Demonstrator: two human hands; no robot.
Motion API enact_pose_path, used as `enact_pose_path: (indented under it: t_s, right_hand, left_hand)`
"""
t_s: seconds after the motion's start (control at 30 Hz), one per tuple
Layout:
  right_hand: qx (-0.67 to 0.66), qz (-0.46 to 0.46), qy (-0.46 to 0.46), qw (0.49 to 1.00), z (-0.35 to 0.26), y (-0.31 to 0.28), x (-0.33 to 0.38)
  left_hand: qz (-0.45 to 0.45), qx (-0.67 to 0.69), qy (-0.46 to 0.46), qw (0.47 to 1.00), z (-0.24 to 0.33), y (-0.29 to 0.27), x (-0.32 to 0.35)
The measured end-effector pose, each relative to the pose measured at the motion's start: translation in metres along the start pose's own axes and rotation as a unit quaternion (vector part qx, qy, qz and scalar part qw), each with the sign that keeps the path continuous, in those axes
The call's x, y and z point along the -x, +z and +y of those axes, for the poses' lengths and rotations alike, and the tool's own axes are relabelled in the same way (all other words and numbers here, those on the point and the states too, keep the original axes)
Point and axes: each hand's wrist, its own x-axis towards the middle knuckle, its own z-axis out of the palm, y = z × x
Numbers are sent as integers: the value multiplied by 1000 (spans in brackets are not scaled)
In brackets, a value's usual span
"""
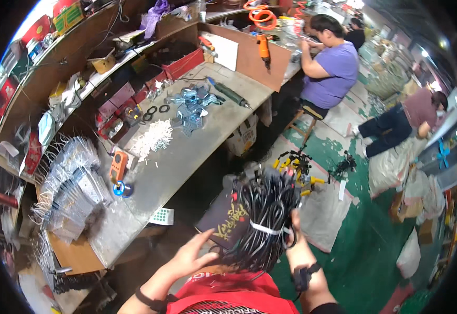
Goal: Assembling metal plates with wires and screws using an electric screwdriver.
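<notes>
A thick bundle of black cables (267,204), bound by a white tie (265,228), stands before me at lower centre. My right hand (297,238) grips its right side, most of the fingers hidden by the cables. My left hand (194,256) is just left of the bundle, fingers and thumb apart, with nothing in it. Behind and left of the cables is a dark flat panel (220,214) with gold lettering. My red apron (228,290) lies under the bundle's lower end.
On the workbench (165,172) at left are white small parts (155,137), blue-grey pieces (191,107), a solder spool (122,189), an orange meter (117,166) and bagged wired parts (79,188). Yellow-and-black cables (296,165) lie on floor sacking. A seated co-worker (330,68) and a bending person (406,118) are beyond.
</notes>
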Motion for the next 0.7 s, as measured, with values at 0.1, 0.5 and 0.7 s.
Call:
enact_pose_path:
  t_s: [0.1, 0.5, 0.7]
  right_hand:
    - [116, 10, -42, 992, -98, 30, -99]
    - [702, 24, 18, 712, -319, 113, -568]
    - [842, 44, -246, 479, -201, 25, -607]
  left_hand:
    - [113, 28, -123, 986, -8, -1, -13]
    - [119, -16, -509, 852, -3, 113, -26]
    - [153, -42, -518, 841, -18, 138, 21]
